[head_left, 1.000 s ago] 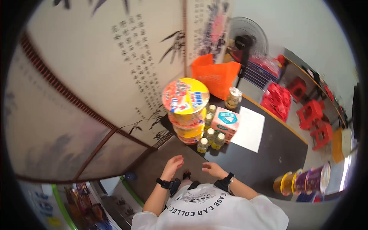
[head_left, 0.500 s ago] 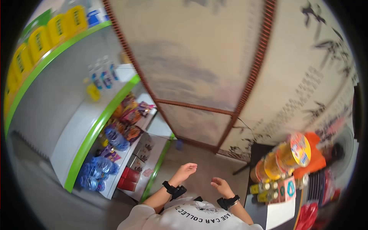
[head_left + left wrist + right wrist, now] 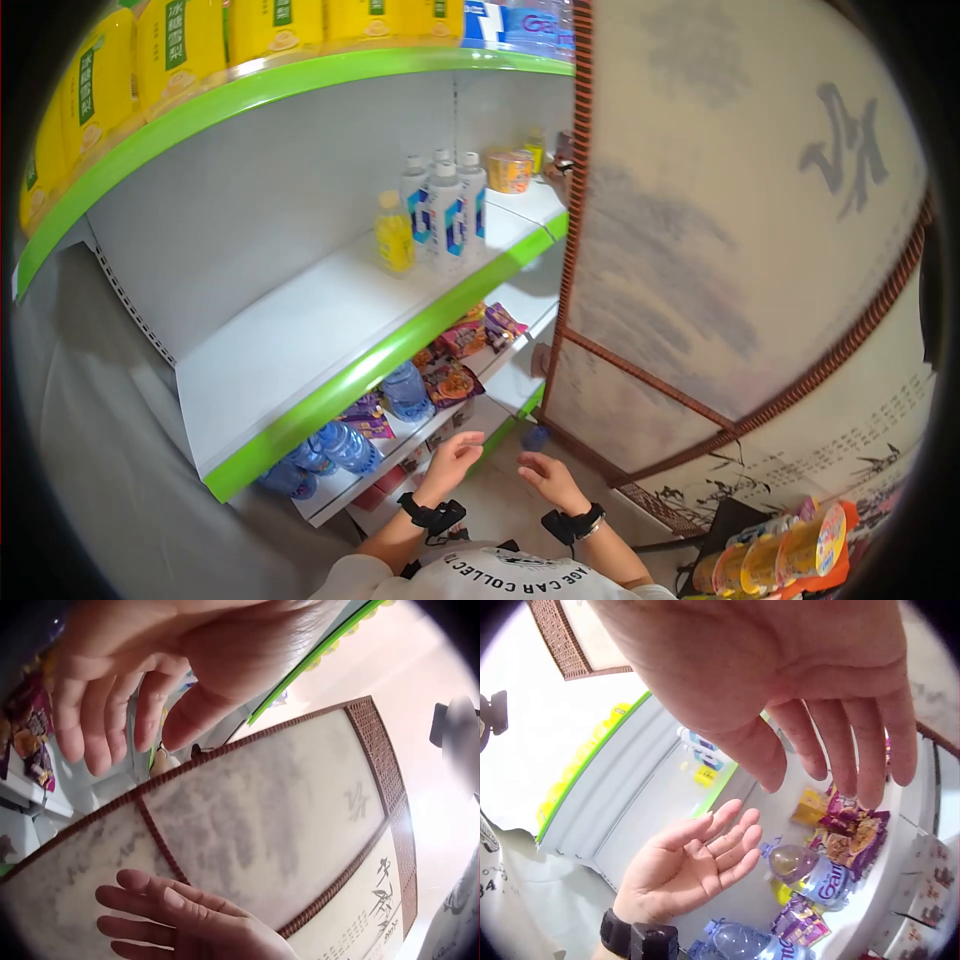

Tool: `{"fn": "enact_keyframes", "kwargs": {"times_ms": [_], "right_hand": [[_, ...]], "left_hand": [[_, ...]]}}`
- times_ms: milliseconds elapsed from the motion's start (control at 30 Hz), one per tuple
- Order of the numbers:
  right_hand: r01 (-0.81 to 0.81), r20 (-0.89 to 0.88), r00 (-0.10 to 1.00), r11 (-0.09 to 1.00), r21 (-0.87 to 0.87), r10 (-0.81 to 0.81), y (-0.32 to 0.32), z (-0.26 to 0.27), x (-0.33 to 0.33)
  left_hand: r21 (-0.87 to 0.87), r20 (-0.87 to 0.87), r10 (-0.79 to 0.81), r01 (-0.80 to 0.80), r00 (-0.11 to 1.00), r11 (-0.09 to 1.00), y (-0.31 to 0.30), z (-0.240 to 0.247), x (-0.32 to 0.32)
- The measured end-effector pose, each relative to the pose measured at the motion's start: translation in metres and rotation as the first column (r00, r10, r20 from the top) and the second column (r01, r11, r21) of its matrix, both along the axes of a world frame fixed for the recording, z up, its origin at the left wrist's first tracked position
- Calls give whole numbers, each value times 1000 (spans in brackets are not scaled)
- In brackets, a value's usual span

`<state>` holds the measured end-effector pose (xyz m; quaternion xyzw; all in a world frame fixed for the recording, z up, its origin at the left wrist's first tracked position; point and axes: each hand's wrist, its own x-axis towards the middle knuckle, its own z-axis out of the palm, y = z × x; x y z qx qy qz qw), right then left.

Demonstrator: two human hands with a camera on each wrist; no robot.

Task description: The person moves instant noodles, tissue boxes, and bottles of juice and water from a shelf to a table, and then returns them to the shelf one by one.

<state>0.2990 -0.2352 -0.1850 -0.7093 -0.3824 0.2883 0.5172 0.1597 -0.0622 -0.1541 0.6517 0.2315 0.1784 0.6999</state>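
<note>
Both hands are empty, held apart in front of the body with fingers loosely bent. My left hand [image 3: 452, 468] is in front of the lower shelf, nearest its snack packets [image 3: 452, 383] and large blue-tinted water bottles [image 3: 347, 447]. To its right, my right hand [image 3: 553, 480] hovers over the floor, palm turned inward. In the right wrist view the left palm [image 3: 686, 870] faces up beside a water bottle [image 3: 810, 874]. On the middle shelf [image 3: 290, 340] stand several white-capped bottles [image 3: 447, 215] with blue labels, a yellow bottle [image 3: 394, 235] and a noodle cup [image 3: 510, 171].
Yellow drink packs [image 3: 180, 55] line the top shelf, whose green edge [image 3: 300, 65] curves overhead. A painted folding screen [image 3: 720, 200] stands at the right. Stacked instant noodle tubs [image 3: 770, 560] are at the lower right, by an orange bag [image 3: 838, 570].
The head view has swung left from the black table with noodle tubs to the shelves. Both hands stay raised before the body, holding nothing throughout.
</note>
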Motion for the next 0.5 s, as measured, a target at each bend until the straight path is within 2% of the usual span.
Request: {"fn": "enact_keyframes", "kwargs": {"times_ms": [67, 133, 267, 367, 433, 500], "right_hand": [[-21, 4, 1000, 999, 44, 21, 39, 19, 4], [-39, -4, 999, 995, 90, 39, 72, 36, 8], [-80, 3, 997, 972, 220, 81, 127, 68, 13], [-102, -20, 994, 961, 258, 111, 165, 100, 18], [-113, -24, 991, 911, 396, 133, 189, 119, 22], [-132, -1, 989, 895, 426, 146, 215, 128, 32]], "left_hand": [[78, 176, 71, -86, 982, 993, 32, -1, 1], [31, 177, 108, -115, 978, 993, 52, 26, 1], [-1, 317, 228, -240, 921, 971, 84, 76, 4], [14, 333, 268, -289, 904, 957, 104, 102, 8], [45, 401, 310, -356, 862, 933, 112, 116, 11], [38, 431, 337, -390, 837, 920, 122, 121, 16]]}}
